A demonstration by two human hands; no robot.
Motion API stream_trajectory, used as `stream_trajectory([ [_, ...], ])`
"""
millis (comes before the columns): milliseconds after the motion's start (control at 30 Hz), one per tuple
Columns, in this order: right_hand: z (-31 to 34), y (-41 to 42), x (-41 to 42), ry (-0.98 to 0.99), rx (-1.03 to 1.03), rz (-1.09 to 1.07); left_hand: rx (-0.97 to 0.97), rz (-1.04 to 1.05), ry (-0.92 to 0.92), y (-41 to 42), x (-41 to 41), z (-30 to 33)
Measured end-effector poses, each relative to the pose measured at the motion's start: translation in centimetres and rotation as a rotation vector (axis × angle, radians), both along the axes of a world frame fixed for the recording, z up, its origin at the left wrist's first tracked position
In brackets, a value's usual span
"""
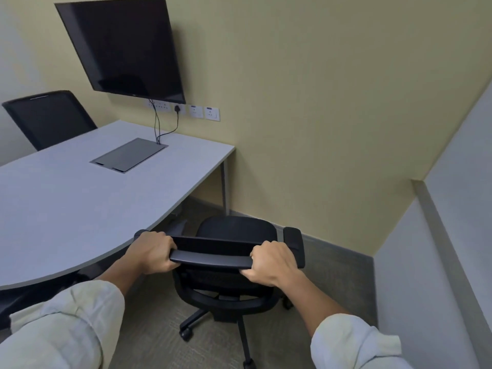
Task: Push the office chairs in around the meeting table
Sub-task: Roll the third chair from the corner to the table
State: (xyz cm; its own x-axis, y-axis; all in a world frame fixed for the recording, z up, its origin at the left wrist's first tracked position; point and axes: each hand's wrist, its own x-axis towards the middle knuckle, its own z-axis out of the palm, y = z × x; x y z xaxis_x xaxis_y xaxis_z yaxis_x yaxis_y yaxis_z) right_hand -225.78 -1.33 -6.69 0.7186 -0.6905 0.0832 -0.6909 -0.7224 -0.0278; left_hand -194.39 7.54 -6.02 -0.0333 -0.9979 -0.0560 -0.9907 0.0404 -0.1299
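Observation:
A black office chair [234, 230] on castors stands on the carpet just off the curved near edge of the grey meeting table [66, 209], its seat facing the yellow wall. My left hand [151, 253] grips the left end of its top backrest bar. My right hand [271, 261] grips the right end of the same bar. A second black chair [50, 118] stands at the far left side of the table, its back rising above the tabletop.
A dark screen [119, 46] hangs on the yellow wall above a row of sockets [197, 111], with cables dropping to a cable hatch [127, 155] in the tabletop. A table leg [225, 182] stands near the wall. A white partition [439, 249] closes the right side.

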Motion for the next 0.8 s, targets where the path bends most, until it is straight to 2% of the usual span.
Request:
stream_trajectory([
  [200, 0.0, -8.7, 1.8, 0.020, 0.005, 0.071, -0.015, 0.121, -0.009, -4.7, 0.4, -0.3],
  [467, 0.9, -19.9, 4.0, 0.108, 0.027, 0.086, -0.029, 0.282, 0.093, -11.0, -1.5, 0.1],
  [800, 1.8, -35.0, 5.3, 0.191, 0.088, 0.286, -0.058, 0.537, 0.113, -20.2, -6.2, 0.0],
])
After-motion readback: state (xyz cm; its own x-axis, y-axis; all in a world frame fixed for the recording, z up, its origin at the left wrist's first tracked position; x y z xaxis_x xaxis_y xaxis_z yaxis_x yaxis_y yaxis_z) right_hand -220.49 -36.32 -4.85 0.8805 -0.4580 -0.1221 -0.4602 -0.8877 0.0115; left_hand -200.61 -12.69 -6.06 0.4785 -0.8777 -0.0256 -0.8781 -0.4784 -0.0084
